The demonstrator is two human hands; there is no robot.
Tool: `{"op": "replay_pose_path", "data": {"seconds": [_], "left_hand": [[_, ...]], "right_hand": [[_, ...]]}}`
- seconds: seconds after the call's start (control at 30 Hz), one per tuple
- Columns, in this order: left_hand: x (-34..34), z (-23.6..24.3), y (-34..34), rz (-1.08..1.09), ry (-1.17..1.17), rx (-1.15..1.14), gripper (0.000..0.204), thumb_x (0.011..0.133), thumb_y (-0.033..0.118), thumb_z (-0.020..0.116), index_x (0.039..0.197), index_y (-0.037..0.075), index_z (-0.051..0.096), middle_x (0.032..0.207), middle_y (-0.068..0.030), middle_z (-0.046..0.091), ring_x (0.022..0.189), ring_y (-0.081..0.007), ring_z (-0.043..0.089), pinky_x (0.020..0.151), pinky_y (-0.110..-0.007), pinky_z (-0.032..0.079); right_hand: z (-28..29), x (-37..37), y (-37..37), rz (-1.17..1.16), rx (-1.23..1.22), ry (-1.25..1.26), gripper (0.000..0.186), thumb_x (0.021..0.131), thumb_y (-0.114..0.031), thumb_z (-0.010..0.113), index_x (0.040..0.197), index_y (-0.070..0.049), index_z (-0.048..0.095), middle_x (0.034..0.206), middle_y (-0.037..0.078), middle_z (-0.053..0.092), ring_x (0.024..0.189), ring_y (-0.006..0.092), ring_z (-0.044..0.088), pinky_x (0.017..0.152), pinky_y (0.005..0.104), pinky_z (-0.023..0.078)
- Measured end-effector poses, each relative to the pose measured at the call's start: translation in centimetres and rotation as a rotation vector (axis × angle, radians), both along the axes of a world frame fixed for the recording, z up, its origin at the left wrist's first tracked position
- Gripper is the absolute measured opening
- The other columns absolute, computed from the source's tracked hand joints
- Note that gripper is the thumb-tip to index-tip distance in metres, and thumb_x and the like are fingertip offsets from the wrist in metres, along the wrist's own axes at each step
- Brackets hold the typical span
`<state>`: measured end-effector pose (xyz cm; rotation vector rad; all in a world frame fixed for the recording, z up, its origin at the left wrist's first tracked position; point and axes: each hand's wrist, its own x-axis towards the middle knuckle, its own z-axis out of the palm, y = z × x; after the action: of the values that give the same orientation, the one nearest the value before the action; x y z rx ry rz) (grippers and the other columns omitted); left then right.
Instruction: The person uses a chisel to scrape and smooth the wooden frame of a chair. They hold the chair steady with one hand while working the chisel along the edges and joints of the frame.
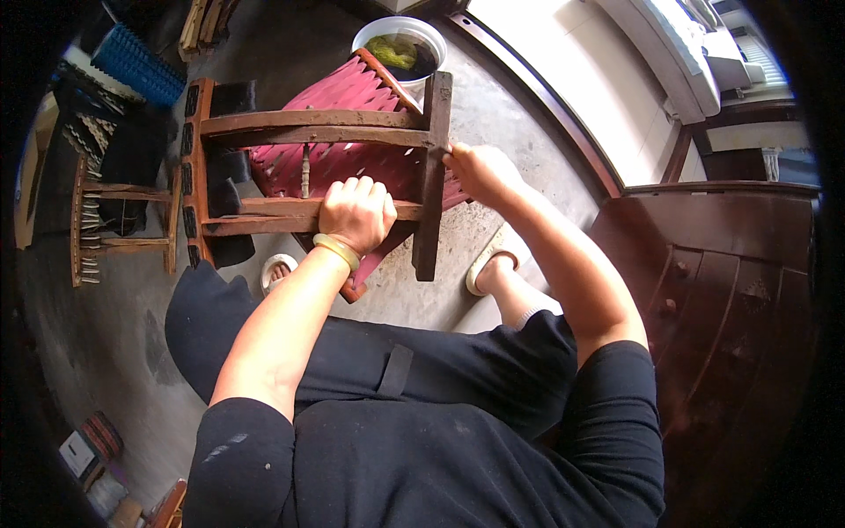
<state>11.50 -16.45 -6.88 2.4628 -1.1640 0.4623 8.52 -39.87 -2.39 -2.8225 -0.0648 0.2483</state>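
Note:
A wooden folding chair frame (437, 114) lies tipped in front of me, its brown rails running left to right. Pink woven straps (330, 114) stretch across part of it, and black bands (236, 167) wrap the bar at its left end. My left hand (356, 214), with a pale bangle (337, 251) at the wrist, is wrapped round the nearer rail. My right hand (480, 173) is closed with its fingertips against the right side of the dark end bar. Whatever those fingers pinch is too small or hidden to make out.
A white bucket (358, 38) with dark contents and something yellow-green stands beyond the chair. Another small wooden frame with black webbing (132, 245) is at the left. A dark wooden cabinet (713, 326) rises at the right. My slippered feet (489, 264) are below the chair.

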Motion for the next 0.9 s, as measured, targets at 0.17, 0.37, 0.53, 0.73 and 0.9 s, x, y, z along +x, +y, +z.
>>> {"op": "replay_pose_path", "data": {"seconds": [0.17, 0.37, 0.53, 0.73, 0.9], "left_hand": [[0.0, 0.0, 0.2, 0.007, 0.001, 0.006, 0.015, 0.079, 0.020, 0.056, 0.068, 0.011, 0.052, 0.069, -0.0067, 0.051, 0.068, -0.0256, 0.054, 0.063, -0.038, 0.042], [0.1, -0.1, 0.1, 0.014, -0.001, 0.006, 0.017, 0.079, 0.023, 0.056, 0.067, 0.011, 0.053, 0.070, -0.0062, 0.052, 0.068, -0.0246, 0.054, 0.064, -0.038, 0.042], [-0.1, -0.1, 0.0, 0.002, 0.004, -0.001, 0.015, 0.079, 0.021, 0.056, 0.068, 0.011, 0.052, 0.070, -0.0067, 0.051, 0.068, -0.0258, 0.054, 0.063, -0.038, 0.042], [0.1, -0.1, 0.0, 0.003, 0.001, -0.017, 0.015, 0.079, 0.020, 0.056, 0.068, 0.011, 0.052, 0.069, -0.0065, 0.051, 0.067, -0.0255, 0.054, 0.063, -0.038, 0.042], [0.1, 0.3, 0.1, 0.012, 0.003, -0.005, 0.015, 0.079, 0.021, 0.056, 0.068, 0.011, 0.052, 0.069, -0.0064, 0.051, 0.068, -0.0253, 0.054, 0.062, -0.038, 0.042]], "right_hand": [[0.1, -4.7, 2.9, 0.065, -0.004, 0.088, 0.021, 0.088, -0.021, 0.059, 0.083, 0.000, 0.058, 0.062, 0.021, 0.060, 0.061, 0.0394, 0.064, 0.056, 0.0471, 0.052], [1.1, 0.0, 1.0, -0.023, -0.037, -0.040, 0.023, 0.092, -0.024, 0.056, 0.083, -0.003, 0.060, 0.065, 0.020, 0.062, 0.064, 0.0392, 0.064, 0.056, 0.0479, 0.050], [0.0, -2.5, 1.4, 0.066, -0.069, -0.011, 0.030, 0.092, -0.027, 0.056, 0.079, -0.001, 0.060, 0.061, 0.018, 0.062, 0.058, 0.0357, 0.065, 0.053, 0.0461, 0.051], [0.3, -2.4, 1.5, 0.112, -0.058, 0.015, 0.024, 0.092, -0.024, 0.056, 0.084, -0.002, 0.061, 0.067, 0.019, 0.064, 0.058, 0.0358, 0.065, 0.052, 0.0448, 0.052], [1.2, 0.3, 1.6, -0.039, -0.088, -0.039, 0.027, 0.095, -0.026, 0.052, 0.084, -0.002, 0.059, 0.066, 0.022, 0.062, 0.061, 0.0393, 0.063, 0.054, 0.0474, 0.049]]}}
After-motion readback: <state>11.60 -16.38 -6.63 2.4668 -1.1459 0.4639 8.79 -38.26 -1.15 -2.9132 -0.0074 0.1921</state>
